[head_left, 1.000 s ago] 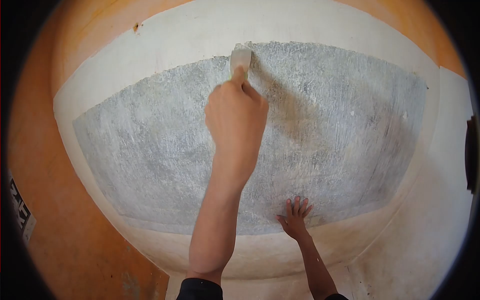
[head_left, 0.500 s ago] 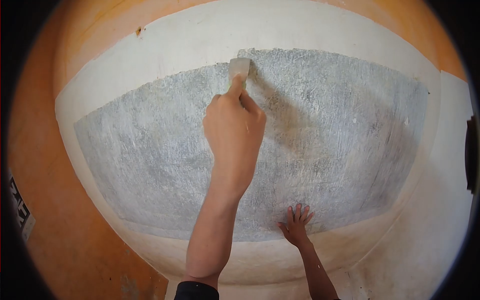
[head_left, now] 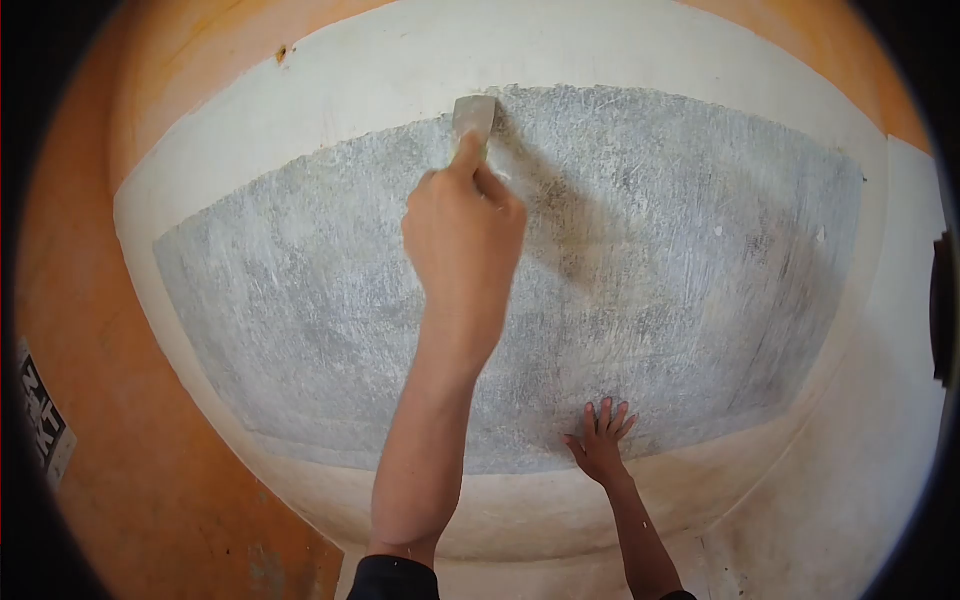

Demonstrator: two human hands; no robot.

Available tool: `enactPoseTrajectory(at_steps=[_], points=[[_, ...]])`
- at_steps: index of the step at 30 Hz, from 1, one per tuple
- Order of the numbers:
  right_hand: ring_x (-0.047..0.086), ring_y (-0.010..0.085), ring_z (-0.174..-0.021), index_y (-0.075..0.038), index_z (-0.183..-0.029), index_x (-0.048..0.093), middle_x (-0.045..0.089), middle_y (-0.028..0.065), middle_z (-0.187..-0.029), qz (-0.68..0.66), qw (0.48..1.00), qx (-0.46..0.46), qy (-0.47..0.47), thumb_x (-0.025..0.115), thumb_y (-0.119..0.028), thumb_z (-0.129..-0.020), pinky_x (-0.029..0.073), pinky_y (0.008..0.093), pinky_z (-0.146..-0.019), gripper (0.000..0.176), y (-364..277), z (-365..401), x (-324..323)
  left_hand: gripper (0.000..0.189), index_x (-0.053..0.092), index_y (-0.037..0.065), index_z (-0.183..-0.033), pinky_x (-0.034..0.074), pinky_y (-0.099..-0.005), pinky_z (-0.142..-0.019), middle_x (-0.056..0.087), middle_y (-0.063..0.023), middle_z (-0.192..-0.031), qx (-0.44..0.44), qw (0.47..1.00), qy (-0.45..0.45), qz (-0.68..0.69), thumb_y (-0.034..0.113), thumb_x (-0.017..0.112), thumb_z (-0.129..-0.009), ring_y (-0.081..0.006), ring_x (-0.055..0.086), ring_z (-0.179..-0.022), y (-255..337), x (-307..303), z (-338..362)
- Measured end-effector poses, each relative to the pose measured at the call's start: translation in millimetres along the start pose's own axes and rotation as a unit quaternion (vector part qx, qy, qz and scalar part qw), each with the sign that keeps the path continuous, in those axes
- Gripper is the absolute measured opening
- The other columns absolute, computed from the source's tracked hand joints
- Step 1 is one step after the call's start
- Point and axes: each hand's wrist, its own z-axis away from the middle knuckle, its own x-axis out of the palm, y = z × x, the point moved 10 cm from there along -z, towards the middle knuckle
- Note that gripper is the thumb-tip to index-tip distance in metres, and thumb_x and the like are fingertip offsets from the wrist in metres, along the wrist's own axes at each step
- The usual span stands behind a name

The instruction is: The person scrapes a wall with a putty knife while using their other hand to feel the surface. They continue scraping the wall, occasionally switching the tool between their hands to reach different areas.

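In the head view my left hand (head_left: 463,240) is closed around a scraper (head_left: 474,115), its index finger stretched along the back of the wide flat blade. The handle is mostly hidden by the fingers. The blade's edge meets the upper border of a rough grey patch (head_left: 330,270), where the white coating (head_left: 440,60) begins. My right hand (head_left: 604,445) lies open with spread fingers against the lower part of the grey patch, holding nothing.
Orange wall (head_left: 150,400) borders the white area on the left and along the top. At far left is a black-and-white lettered sign (head_left: 45,420). A dark object (head_left: 942,310) stands at the right edge. Shadows of the left arm fall across the grey surface.
My left hand and the scraper have moved slightly up and to the left along the grey patch's upper border. My right hand stays spread on the wall. The view has shifted a little.
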Motion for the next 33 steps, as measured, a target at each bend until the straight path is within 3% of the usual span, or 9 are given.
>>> enactPoseTrajectory(at_steps=[2,5,7,14,17,20,26,28,33], points=[[-0.006,0.0633,-0.143,-0.009,-0.157,0.021,-0.003,0.0278,-0.164,0.003,1.000,-0.004,0.013,0.061,-0.048,-0.096,-0.002,0.0831,-0.103,0.082,-2.1,1.7,-0.3,0.030,0.072,0.001,-0.119,0.049,-0.0343,-0.056,0.070,-0.0215,-0.073,0.024,0.999,0.023,-0.026,0.009,0.060,-0.093,-0.0225,0.069,-0.058,2.6,-10.8,1.6],[-0.006,0.0634,-0.143,-0.010,-0.158,0.021,-0.003,0.0282,-0.164,-0.030,0.998,0.036,-0.046,0.060,-0.048,-0.096,-0.002,0.0829,-0.103,0.083,1.1,0.7,5.3,0.031,0.071,0.001,-0.119,0.049,-0.0353,-0.056,0.071,-0.0215,-0.075,-0.029,0.999,-0.041,0.019,0.010,0.060,-0.093,-0.0239,0.068,-0.058,-10.5,-3.7,6.0],[-0.006,0.0635,-0.143,-0.010,-0.158,0.020,-0.003,0.0285,-0.164,-0.024,0.999,0.024,-0.021,0.060,-0.048,-0.097,-0.002,0.0830,-0.102,0.083,1.5,-1.8,3.9,0.031,0.071,0.002,-0.120,0.049,-0.0361,-0.055,0.071,-0.0207,-0.074,0.046,0.998,0.037,-0.022,0.010,0.060,-0.092,-0.0245,0.067,-0.056,-0.4,-8.1,0.5],[-0.007,0.0653,-0.142,-0.009,-0.157,0.021,-0.003,0.0300,-0.163,-0.029,0.998,0.033,-0.046,0.058,-0.050,-0.097,-0.003,0.0833,-0.102,0.082,2.1,0.8,7.8,0.031,0.072,0.004,-0.120,0.049,-0.0360,-0.056,0.070,-0.0205,-0.072,-0.025,0.999,-0.035,0.023,0.011,0.060,-0.092,-0.0248,0.065,-0.054,-18.6,-3.3,6.9],[-0.007,0.0663,-0.141,-0.009,-0.157,0.023,-0.001,0.0313,-0.162,-0.020,0.999,0.020,-0.029,0.058,-0.051,-0.097,-0.003,0.0824,-0.103,0.082,-2.2,-2.7,0.4,0.031,0.072,0.004,-0.120,0.047,-0.0351,-0.055,0.069,-0.0202,-0.069,0.038,0.999,0.032,-0.022,0.010,0.060,-0.093,-0.0222,0.063,-0.052,-0.1,-16.8,-2.0],[-0.005,0.0646,-0.142,-0.009,-0.157,0.024,0.001,0.0295,-0.163,-0.047,0.994,0.058,-0.083,0.057,-0.051,-0.097,-0.004,0.0811,-0.105,0.080,1.2,-0.9,3.2,0.030,0.072,0.004,-0.120,0.046,-0.0351,-0.054,0.068,-0.0195,-0.067,-0.028,0.999,-0.030,0.017,0.010,0.060,-0.093,-0.0215,0.063,-0.052,-12.5,-12.9,0.4],[0.002,0.0554,-0.148,-0.009,-0.155,0.030,0.012,0.0228,-0.165,-0.012,0.999,0.046,-0.010,0.055,-0.049,-0.098,-0.003,0.0778,-0.108,0.074,6.6,-14.8,-36.5,0.030,0.072,0.004,-0.120,0.044,-0.0359,-0.053,0.067,-0.0195,-0.065,-0.018,0.999,-0.022,0.023,0.010,0.059,-0.094,-0.0205,0.059,-0.049,-11.5,-7.4,1.6],[0.002,0.0543,-0.149,-0.009,-0.156,0.031,0.014,0.0228,-0.165,-0.006,0.997,0.061,0.047,0.055,-0.050,-0.098,-0.003,0.0766,-0.109,0.074,18.4,-28.2,-59.3,0.030,0.072,0.004,-0.121,0.044,-0.0350,-0.052,0.067,-0.0192,-0.064,0.053,0.998,0.021,0.012,0.009,0.059,-0.094,-0.0185,0.057,-0.047,-3.5,-5.1,5.8],[0.003,0.0528,-0.149,-0.010,-0.158,0.028,0.014,0.0222,-0.165,0.013,0.989,0.072,0.132,0.051,-0.053,-0.099,-0.002,0.0735,-0.112,0.076,40.9,-47.9,-79.6,0.031,0.071,0.004,-0.122,0.045,-0.0355,-0.053,0.068,-0.0201,-0.066,0.017,1.000,0.002,-0.004,0.011,0.060,-0.094,-0.0212,0.062,-0.051,5.1,-2.5,3.0]])
